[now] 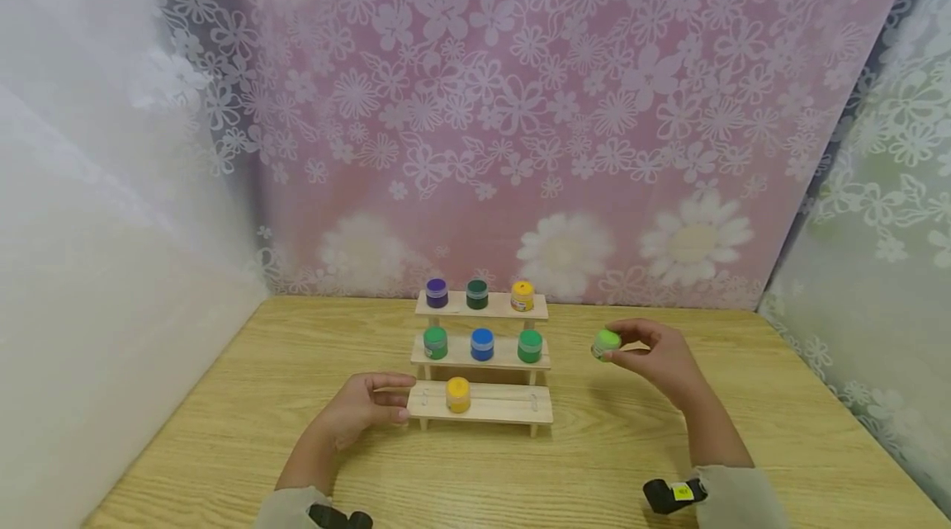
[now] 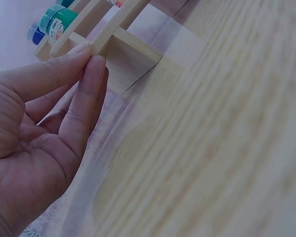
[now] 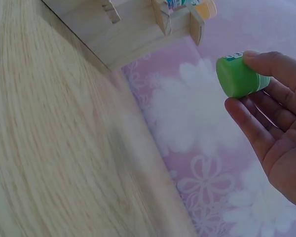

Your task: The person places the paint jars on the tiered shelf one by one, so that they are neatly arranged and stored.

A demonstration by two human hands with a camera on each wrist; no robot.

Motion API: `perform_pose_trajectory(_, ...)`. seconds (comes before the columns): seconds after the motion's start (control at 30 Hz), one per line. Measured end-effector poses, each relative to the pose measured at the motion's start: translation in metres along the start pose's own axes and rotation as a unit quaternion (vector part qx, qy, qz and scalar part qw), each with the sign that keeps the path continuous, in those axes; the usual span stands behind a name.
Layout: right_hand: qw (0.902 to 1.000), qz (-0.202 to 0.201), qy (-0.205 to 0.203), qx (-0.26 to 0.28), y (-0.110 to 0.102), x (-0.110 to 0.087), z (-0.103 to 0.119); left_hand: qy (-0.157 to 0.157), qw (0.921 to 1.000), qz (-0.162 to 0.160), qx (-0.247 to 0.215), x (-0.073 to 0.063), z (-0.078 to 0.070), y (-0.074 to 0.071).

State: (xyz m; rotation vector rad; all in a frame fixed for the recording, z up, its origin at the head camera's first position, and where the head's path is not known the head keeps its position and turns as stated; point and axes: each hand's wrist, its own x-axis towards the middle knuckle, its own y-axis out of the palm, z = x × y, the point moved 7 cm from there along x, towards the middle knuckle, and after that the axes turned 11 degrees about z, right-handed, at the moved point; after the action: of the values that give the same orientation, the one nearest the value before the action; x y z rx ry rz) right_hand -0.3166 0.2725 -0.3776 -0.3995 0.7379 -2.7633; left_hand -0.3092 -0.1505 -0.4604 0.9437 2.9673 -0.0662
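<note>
A light green paint jar (image 1: 606, 344) is pinched between the thumb and fingers of my right hand (image 1: 661, 360), held above the table to the right of the rack. In the right wrist view the jar (image 3: 239, 76) shows its bright green base and part of a label. My left hand (image 1: 360, 409) grips the left end of the lowest shelf of a three-tier wooden rack (image 1: 513, 403). The left wrist view shows thumb and fingertips meeting at the shelf's edge (image 2: 106, 37). A yellow jar (image 1: 458, 395) stands on that lowest shelf, left of its middle.
Green (image 1: 435, 343), blue (image 1: 482, 345) and green (image 1: 530, 346) jars stand on the middle shelf. Purple (image 1: 437, 293), dark green (image 1: 477, 295) and yellow (image 1: 522, 295) jars stand on the top one. A flower-patterned pink curtain (image 1: 483, 116) hangs behind the wooden table (image 1: 297, 347).
</note>
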Motion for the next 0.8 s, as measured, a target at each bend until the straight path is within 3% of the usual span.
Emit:
perform_pose_trajectory(0.5,0.9969,0.05,-0.05,0.035,0.026,0.001,0.024,-0.009,0.9999,-0.006,-0.005,0.001,0.003,-0.001)
perform_pose_trajectory(0.8,0.9937,0.074,-0.068,0.048,0.042,0.002,0.038,0.002,1.0,0.005,-0.007,0.0,0.001,-0.001)
